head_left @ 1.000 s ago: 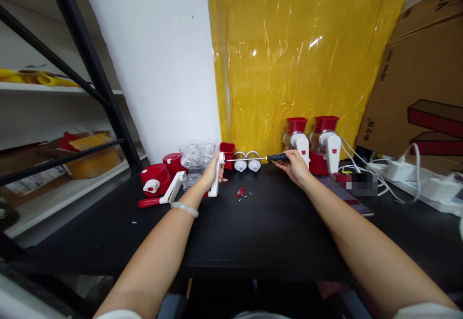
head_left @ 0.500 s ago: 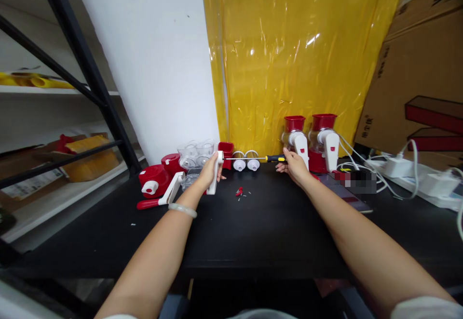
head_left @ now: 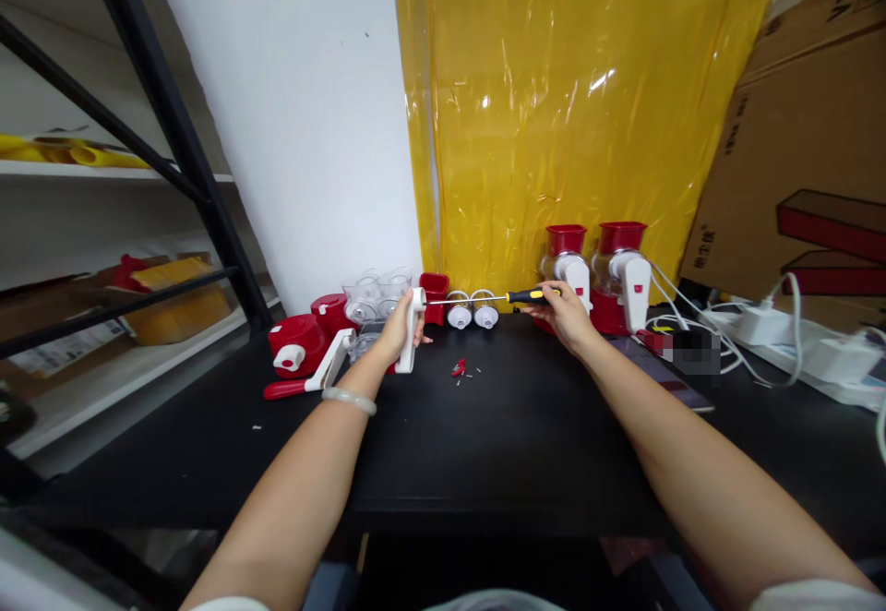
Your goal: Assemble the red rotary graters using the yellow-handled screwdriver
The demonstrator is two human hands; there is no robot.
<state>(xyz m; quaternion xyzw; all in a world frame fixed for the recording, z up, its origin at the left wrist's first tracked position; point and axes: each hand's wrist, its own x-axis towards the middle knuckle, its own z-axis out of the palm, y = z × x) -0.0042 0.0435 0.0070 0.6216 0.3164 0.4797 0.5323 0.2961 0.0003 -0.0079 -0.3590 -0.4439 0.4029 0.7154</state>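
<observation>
My left hand (head_left: 397, 332) is closed around a white plastic crank handle (head_left: 410, 339), held upright above the table. In my right hand (head_left: 566, 313) is a screwdriver (head_left: 524, 297) with a black and yellow grip, its fingers wrapped round the rear of the grip. The long shaft points left, and its tip meets the round upper end of the white handle. Whether a screw sits there is too small to tell. Below the shaft, small red parts (head_left: 459, 368) and several tiny screws (head_left: 469, 376) lie on the table.
Red bases (head_left: 297, 345), a white crank with red grip (head_left: 330, 362) and clear housings (head_left: 374, 293) stand left. Two drums (head_left: 459, 313) sit behind. Two red-and-white graters (head_left: 621, 269), a tablet (head_left: 657, 371) and a power strip (head_left: 831, 362) are right. The table (head_left: 484, 463) is black.
My right hand has shifted its grip on the screwdriver, and the hand now sits slightly farther over the grip. The screwdriver tip stays at the white handle. The view has moved slightly.
</observation>
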